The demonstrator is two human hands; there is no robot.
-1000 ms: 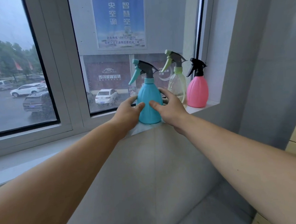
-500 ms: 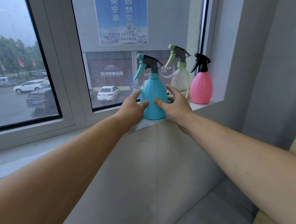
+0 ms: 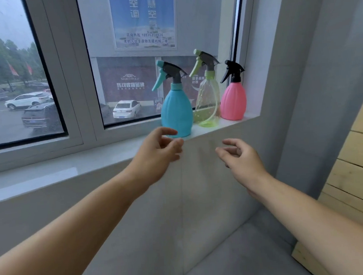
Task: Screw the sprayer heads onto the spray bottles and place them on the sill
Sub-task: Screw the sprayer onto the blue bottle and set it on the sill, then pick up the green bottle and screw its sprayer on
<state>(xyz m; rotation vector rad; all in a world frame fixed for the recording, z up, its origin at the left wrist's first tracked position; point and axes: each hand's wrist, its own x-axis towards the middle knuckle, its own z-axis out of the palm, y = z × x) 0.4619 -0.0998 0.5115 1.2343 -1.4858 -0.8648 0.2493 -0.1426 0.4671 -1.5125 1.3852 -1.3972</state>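
White window sill now carries the released turquoise plastic spray bottle; left hand and right hand withdrew, loosely open, empty.

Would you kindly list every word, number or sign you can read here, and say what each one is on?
"央空调": large characters, cut off at the top, on the blue poster on the window.
"咨询热线 18935358826": small line low on that poster.
Line beneath it: too blurred to read.
"MARCO POLO" and "馬可波羅磁磚": dark red sign on the building outside.
Small line under those: unreadable.
Car plates outside: too small.
The spray bottles: no text visible.
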